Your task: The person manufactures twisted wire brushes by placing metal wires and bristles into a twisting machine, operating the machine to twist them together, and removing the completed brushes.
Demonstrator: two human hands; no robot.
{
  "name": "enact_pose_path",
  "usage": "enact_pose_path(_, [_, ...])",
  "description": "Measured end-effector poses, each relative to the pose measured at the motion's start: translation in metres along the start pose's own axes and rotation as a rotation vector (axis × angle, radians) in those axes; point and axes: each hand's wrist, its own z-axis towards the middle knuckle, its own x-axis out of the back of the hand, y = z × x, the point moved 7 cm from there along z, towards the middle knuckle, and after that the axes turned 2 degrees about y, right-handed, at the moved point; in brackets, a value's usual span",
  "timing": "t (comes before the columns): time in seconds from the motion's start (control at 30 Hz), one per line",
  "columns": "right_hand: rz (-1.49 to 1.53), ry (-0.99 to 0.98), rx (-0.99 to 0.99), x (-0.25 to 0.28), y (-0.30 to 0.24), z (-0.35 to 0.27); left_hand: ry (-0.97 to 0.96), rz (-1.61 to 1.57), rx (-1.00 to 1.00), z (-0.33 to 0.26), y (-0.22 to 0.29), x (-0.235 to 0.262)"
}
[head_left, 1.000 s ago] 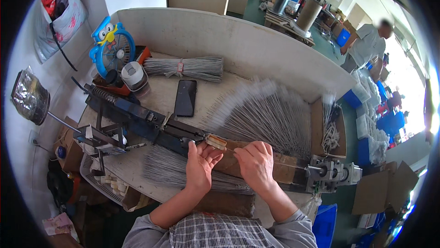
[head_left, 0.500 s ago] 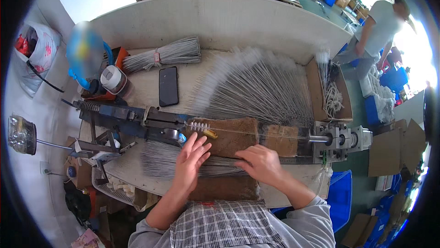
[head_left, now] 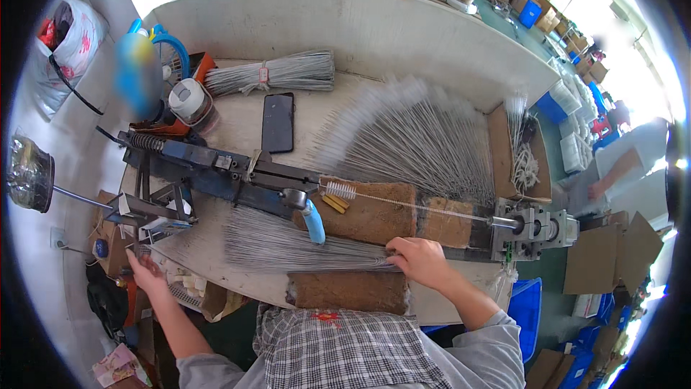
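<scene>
My left hand (head_left: 147, 274) is off the table's left front corner, beside a metal lever frame (head_left: 155, 220). Its fingers are stretched out and hold nothing visible. At the front of the table my right hand (head_left: 421, 263) pinches the right-hand ends of a bundle of thin grey wires (head_left: 302, 245). Behind it, a white-bristled wire brush (head_left: 340, 190) is stretched along the bench machine, its twisted stem running right into a metal chuck (head_left: 507, 223). A lever with a light blue grip (head_left: 314, 223) points toward me, left of a brown padded block (head_left: 385, 213). Small yellow pieces (head_left: 335, 203) rest on that block.
Finished-looking wire brushes (head_left: 425, 144) lie fanned out at the back. Around them are a phone (head_left: 278, 123), a tied wire bundle (head_left: 288, 72), a lidded jar (head_left: 191, 101) and a cardboard box (head_left: 504, 159). Another person (head_left: 626, 166) stands at the right.
My left hand has moved from the machine to the far left. The blue-gripped lever now points toward me. My right hand has closed on the wire ends. The other person has come nearer.
</scene>
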Motion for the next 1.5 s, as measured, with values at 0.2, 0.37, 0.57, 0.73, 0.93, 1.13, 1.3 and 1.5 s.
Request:
enact_pose_path(0.2, [0.056, 0.089, 0.081, 0.037, -0.008, -0.011, -0.029, 0.117, -0.021, -0.096, -0.020, -0.036])
enact_pose_path(0.37, [-0.087, 0.032, 0.055, 0.042, -0.011, -0.020, -0.266, -0.142, 0.247, -0.176, -0.072, -0.082])
enact_pose_path(0.57, [-0.197, 0.108, -0.016, 0.053, 0.008, -0.032, -0.774, -0.115, 0.571, -0.315, -0.116, -0.141])
enact_pose_path(0.73, [-0.387, 0.326, -0.001, 0.092, 0.014, -0.053, -1.086, 0.005, 0.411, -0.387, -0.099, -0.191])
enact_pose_path(0.93, [-0.294, 0.336, 0.098, 0.082, 0.013, -0.051, -1.010, 0.368, 0.169, -0.416, -0.127, -0.218])
enact_pose_path(1.13, [-0.171, 0.243, 0.097, 0.047, 0.017, -0.021, -1.075, -0.117, 0.767, -0.441, -0.075, -0.240])
enact_pose_path(1.3, [-0.094, 0.204, 0.046, 0.048, 0.015, -0.017, -1.223, -0.252, 1.019, -0.428, -0.033, -0.216])
enact_pose_path(1.5, [-0.083, 0.142, 0.043, 0.044, -0.001, -0.002, -1.645, 0.353, 0.064, -0.460, -0.060, -0.214])
